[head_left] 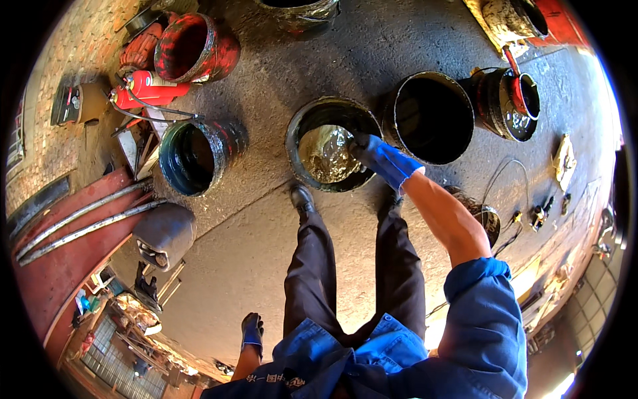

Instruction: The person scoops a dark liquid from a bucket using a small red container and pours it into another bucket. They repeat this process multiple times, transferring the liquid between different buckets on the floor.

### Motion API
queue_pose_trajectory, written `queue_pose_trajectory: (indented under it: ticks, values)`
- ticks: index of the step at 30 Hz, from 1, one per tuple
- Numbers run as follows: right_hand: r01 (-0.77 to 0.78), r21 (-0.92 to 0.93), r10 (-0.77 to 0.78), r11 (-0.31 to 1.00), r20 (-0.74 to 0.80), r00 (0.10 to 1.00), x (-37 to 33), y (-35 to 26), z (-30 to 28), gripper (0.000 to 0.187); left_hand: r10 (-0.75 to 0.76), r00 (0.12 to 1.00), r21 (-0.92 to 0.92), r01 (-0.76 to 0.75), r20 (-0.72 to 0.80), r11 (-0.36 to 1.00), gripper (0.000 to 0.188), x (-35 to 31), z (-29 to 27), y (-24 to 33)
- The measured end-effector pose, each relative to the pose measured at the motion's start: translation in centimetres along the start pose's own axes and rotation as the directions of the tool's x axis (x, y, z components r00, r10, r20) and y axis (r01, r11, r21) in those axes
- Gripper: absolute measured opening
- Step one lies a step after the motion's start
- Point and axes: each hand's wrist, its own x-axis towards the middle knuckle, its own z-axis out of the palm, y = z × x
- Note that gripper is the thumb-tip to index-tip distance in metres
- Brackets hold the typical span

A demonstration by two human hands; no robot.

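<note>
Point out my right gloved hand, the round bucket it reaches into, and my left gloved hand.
Right gloved hand (372,151): head view, back of the glove.
Round bucket (331,112): head view, inner wall, far side.
Left gloved hand (252,329): head view, middle of the glove.

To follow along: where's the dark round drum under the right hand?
The dark round drum is central in the head view, left of a wide black drum.
</note>
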Motion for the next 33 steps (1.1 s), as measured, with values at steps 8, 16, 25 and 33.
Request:
queue_pose_trajectory:
  ticks: [8, 16, 25, 33]
  values:
    - [0.167, 0.067, -0.164, 0.984, -0.053, 0.985, -1.5, 2.3, -2.9, 0.018, 0.047, 0.998, 0.056, -0.045, -0.04, 0.997, 0.023, -1.2, 0.2, 1.1]
    - [0.203, 0.363, -0.159, 0.91, -0.148, 0.976, -3.7, 7.9, -11.3, 0.016, 0.044, 0.998, 0.141, -0.037, -0.045, 0.989, 0.03, -2.7, 1.7, 2.8]
    - [0.003, -0.019, -0.01, 1.0, -0.392, 0.92, -4.1, 16.6, -22.8, 0.016, 0.039, 0.997, 0.114, -0.031, -0.063, 0.993, 0.023, -3.1, 4.5, 2.3]
    - [-0.377, -0.72, 0.174, 0.583, -0.343, 0.923, 1.8, 15.7, -22.9, 0.021, -0.011, 0.999, 0.108, 0.017, -0.049, 0.994, 0.03, -1.9, 2.5, -0.3]
